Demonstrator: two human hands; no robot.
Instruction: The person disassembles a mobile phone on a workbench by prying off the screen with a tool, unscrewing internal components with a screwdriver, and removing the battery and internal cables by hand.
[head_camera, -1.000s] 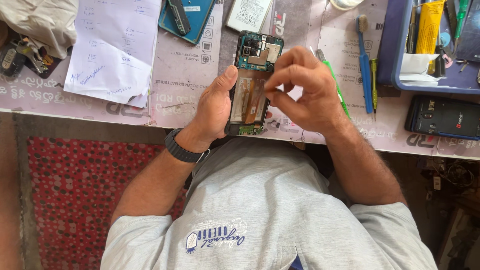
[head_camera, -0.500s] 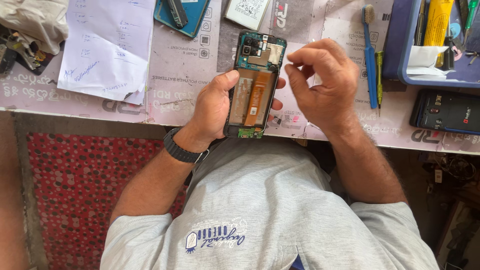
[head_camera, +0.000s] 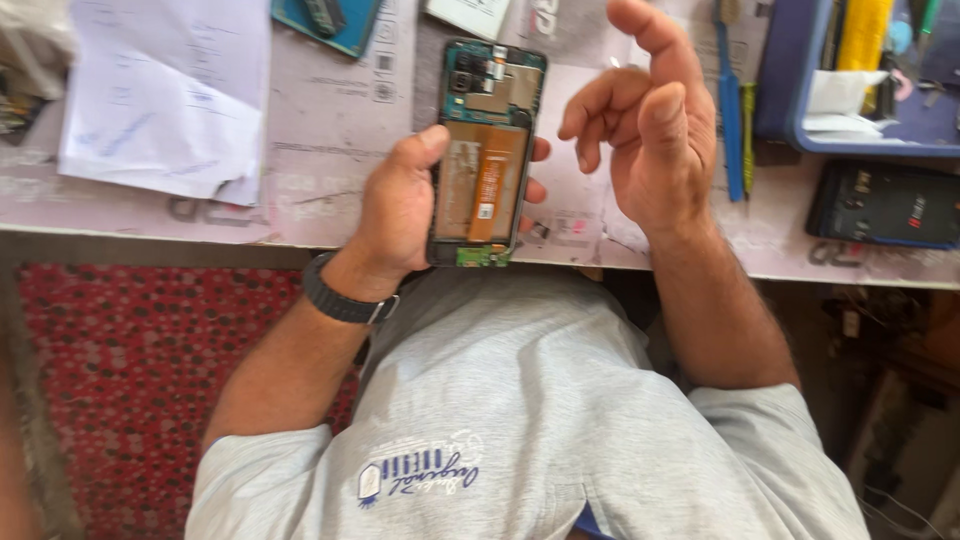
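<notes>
Closest to me is a grey shirt with a blue print across the chest, and to its left a red patterned rug (head_camera: 120, 400) on the floor; from the shirt two bare forearms reach up to a pale worktable (head_camera: 330, 150); the left wrist wears a dark watch (head_camera: 345, 298); my left hand (head_camera: 400, 210) is wrapped around an opened phone (head_camera: 488, 150), thumb on its left edge and fingertips showing at its right edge, holding it upright just above the table's near edge, with its back cover off and an orange strip and circuit board showing; my right hand (head_camera: 650, 130) floats just right of the phone, loose and holding nothing, fingers curled, not touching it; farther back lie white papers (head_camera: 160, 90) on the left, a blue tool (head_camera: 730, 120) and a blue tray (head_camera: 800, 100) on the right, and a dark flat gadget (head_camera: 885, 205) beside them.
</notes>
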